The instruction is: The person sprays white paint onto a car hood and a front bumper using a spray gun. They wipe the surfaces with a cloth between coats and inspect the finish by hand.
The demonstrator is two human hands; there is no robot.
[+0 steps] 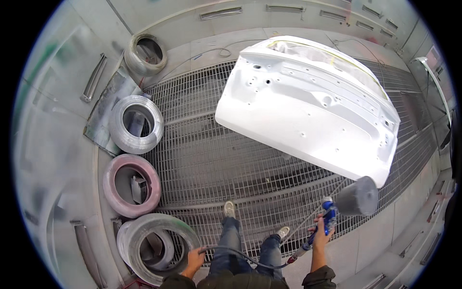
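Note:
My right hand point(319, 232) is closed around the handle of a blue spray gun point(329, 216), which carries a large dark grey cup point(357, 197). A dark air hose point(252, 259) runs from the gun's lower end across my legs to my left hand point(194, 261). The fingers of that hand are wrapped round the hose. Ahead and to the right is a white car tailgate panel point(293, 113), held tilted above the floor. Yellow tape and thin sheeting point(308, 52) cover its window opening. The gun's cup is just off the panel's near right corner. What carries the panel is mostly hidden.
Metal grating point(197, 159) forms the floor under my feet. Along the left wall stand several paint-dusted tyres point(115, 185) and a leaning board point(106, 108). A thin line point(224, 49) lies along the far floor. At the far right hangs another curved panel point(433, 79).

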